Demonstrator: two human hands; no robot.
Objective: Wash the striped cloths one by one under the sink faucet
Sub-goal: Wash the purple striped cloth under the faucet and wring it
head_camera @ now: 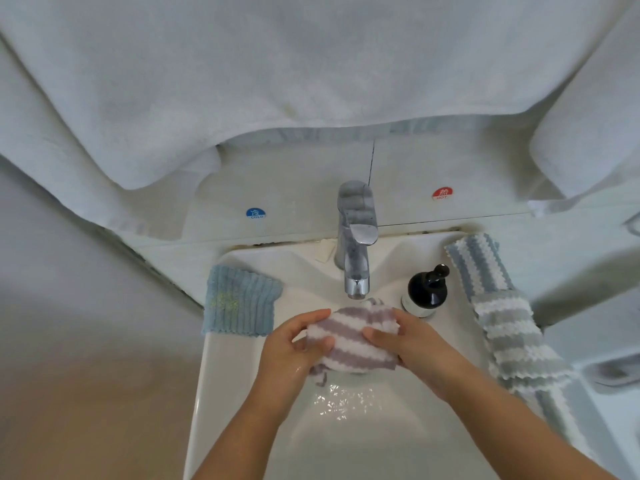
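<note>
A purple-and-white striped cloth (353, 339) is bunched just below the chrome faucet (356, 237), over the white sink basin (346, 441). My left hand (294, 344) grips its left edge, thumb on top. My right hand (412, 344) grips its right side, fingers curled around it. Water drips from the cloth and ripples in the basin below. A blue-and-white striped cloth (476, 265) and a grey-green striped cloth (516, 344) lie along the sink's right rim.
A plain blue cloth (239, 301) hangs over the sink's left rim. A black soap pump bottle (427, 289) stands right of the faucet. White towels (277, 81) hang above. Cold and hot stickers mark the wall tiles.
</note>
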